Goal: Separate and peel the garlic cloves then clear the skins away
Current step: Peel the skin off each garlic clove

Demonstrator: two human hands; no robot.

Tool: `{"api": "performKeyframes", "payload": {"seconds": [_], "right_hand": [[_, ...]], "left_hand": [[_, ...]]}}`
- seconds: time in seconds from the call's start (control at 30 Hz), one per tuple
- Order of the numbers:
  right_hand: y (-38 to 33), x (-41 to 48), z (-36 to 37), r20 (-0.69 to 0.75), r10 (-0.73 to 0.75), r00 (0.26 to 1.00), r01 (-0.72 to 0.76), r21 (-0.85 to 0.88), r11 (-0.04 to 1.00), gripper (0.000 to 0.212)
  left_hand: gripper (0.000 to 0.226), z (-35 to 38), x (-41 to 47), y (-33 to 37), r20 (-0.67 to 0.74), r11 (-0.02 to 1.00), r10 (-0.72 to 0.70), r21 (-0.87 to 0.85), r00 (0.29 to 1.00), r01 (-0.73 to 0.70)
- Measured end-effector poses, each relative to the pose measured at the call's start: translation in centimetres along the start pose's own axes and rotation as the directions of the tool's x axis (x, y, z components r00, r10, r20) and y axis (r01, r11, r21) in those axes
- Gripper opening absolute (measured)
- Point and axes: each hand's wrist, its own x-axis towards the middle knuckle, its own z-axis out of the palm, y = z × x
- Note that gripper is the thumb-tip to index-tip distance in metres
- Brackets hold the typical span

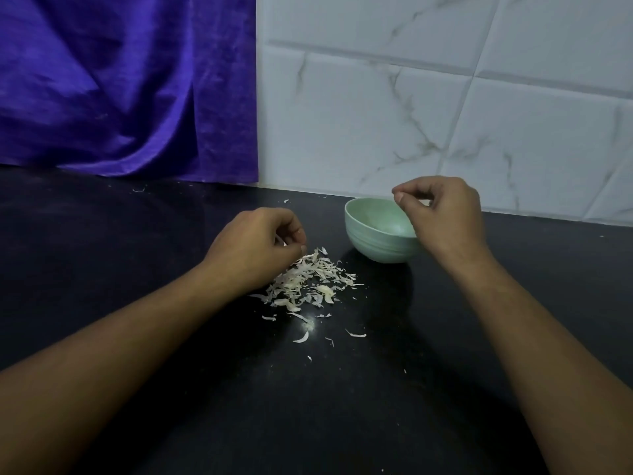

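A pile of pale garlic skins [310, 281] lies on the black counter, with loose flakes [301, 337] scattered nearer to me. My left hand [260, 246] sits at the pile's far left edge with its fingers curled, and a pale sliver of skin shows between them. A light green bowl [368, 231] stands to the right of the pile. My right hand [442, 217] hovers over the bowl's right side, thumb and forefinger pinched together with nothing visible between them. The hand hides part of the bowl's inside, and I see no cloves.
The black counter [137, 269] runs back to a white marble-tiled wall [445, 114] on the right and a purple cloth [120, 87] hanging on the left. A few stray skin flakes [138, 190] lie near the cloth's hem.
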Motion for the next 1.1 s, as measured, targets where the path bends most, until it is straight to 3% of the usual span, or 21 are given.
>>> {"api": "performKeyframes", "payload": {"seconds": [0.13,0.2,0.27,0.33,0.4,0.5,0.73,0.9,1.0,1.1], "right_hand": [[-1.7,-0.2,-0.8,-0.006,-0.066,0.998,0.066,0.051,0.997,0.01],[-3.0,-0.6,-1.2,0.146,-0.074,0.987,0.05,0.16,0.986,0.006],[-4.2,-1.4,-1.2,0.41,-0.081,0.908,-0.017,0.229,0.973,0.009],[-4.8,-2.2,-0.4,0.627,-0.09,0.774,-0.026,0.173,0.985,0.013],[-4.8,-3.1,0.7,0.743,-0.063,0.666,0.007,0.079,0.997,0.018],[-4.4,-4.2,2.4,0.805,-0.025,0.593,0.054,-0.009,0.999,0.025],[-3.8,-4.6,3.7,0.783,-0.026,0.621,0.095,-0.042,0.995,0.004],[-3.8,-4.7,4.0,0.759,-0.113,0.641,0.249,-0.066,0.966,0.002],[-3.6,-4.4,4.0,0.68,-0.118,0.724,0.139,0.025,0.99,0.003],[-3.5,-4.2,3.9,0.608,-0.096,0.788,-0.004,0.161,0.987,0.008]], "left_hand": [[0.018,0.1,0.1,0.0,-0.001,1.0,0.004,0.0,1.0,-0.004],[0.031,0.0,0.1,0.0,-0.009,1.0,0.0,0.013,1.0,0.0],[0.037,0.0,0.0,0.1,-0.04,1.0,-0.013,0.026,0.999,0.014],[0.038,-0.2,0.0,0.2,-0.062,0.999,-0.029,0.035,0.998,0.032],[0.029,-0.2,0.0,0.3,-0.04,1.0,-0.027,0.015,0.999,0.027],[0.016,-0.2,-0.2,0.6,-0.009,1.0,0.015,-0.002,1.0,-0.015],[0.02,-0.1,-0.4,0.8,0.03,1.0,0.02,-0.024,0.999,-0.019],[0.025,0.1,-0.4,0.8,0.048,0.999,0.029,-0.036,0.998,-0.027],[0.031,0.0,-0.2,0.7,0.048,0.997,0.026,-0.075,0.998,-0.023],[0.023,0.2,-0.1,0.6,0.05,0.996,0.045,-0.086,0.998,-0.04]]}}
